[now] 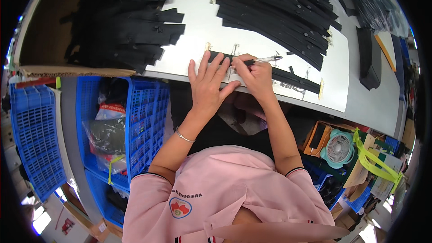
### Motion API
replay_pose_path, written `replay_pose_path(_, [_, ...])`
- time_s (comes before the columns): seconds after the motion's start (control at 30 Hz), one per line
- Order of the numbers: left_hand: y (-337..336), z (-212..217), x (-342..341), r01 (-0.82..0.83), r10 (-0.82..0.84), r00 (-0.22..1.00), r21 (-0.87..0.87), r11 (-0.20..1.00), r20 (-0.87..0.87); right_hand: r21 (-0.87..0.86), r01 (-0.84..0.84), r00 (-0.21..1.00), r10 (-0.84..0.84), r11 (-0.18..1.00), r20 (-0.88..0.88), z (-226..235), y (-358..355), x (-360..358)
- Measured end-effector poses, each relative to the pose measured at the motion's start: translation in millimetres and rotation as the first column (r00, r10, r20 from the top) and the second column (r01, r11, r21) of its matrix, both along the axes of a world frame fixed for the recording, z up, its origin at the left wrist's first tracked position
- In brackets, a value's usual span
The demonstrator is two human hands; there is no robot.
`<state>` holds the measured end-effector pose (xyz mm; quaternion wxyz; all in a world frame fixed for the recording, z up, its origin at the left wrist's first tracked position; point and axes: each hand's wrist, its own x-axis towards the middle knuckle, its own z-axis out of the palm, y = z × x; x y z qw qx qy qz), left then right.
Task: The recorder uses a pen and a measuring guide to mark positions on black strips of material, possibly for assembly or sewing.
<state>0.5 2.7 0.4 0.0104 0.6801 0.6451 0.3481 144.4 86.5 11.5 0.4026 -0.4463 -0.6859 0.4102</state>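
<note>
From my remote feed: a pink short-sleeved polo shirt (225, 189), its cuffs trimmed with a thin dark and white stripe, a round red-and-blue emblem on the chest. Below the fingers (211, 65) of the left hand (208, 87), a slim silver bangle (183, 136) circles the wrist.

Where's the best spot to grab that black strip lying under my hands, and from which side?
Probably the free right end of the black strip, from the right side. It lies flat and long; the left hand presses its left end and the right hand holds a pen over the middle.
</note>
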Motion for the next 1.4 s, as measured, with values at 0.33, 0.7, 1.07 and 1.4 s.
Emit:
replay_pose_path(0.33, [-1.6, -0.5, -0.4, 0.0, -0.001, 1.0, -0.028, 1.0, -0.023, 0.009, 0.22, 0.969, -0.218, 0.975, -0.115, 26.1, -9.7, 59.9])
replay_pose_path(0.7, [1.8, 11.9, 21.8, 0.056, -0.055, 0.998, -0.021, 0.998, 0.031, 0.106, 0.299, 0.95, -0.306, 0.948, 0.057, 12.7, -3.1, 88.7])
replay_pose_path(1.07, [19.1, 13.1, 71.7, 0.233, -0.233, 0.967, 0.014, 0.972, 0.106, 0.136, 0.299, 0.952, -0.305, 0.944, 0.023, 8.6, -6.0, 85.6])
replay_pose_path(1.4, [29.0, 12.2, 74.0, 0.218, -0.22, 0.973, 0.039, 0.975, 0.072, 0.118, 0.198, 0.98, -0.196, 0.973, -0.029, 8.0, 0.6, 92.0])
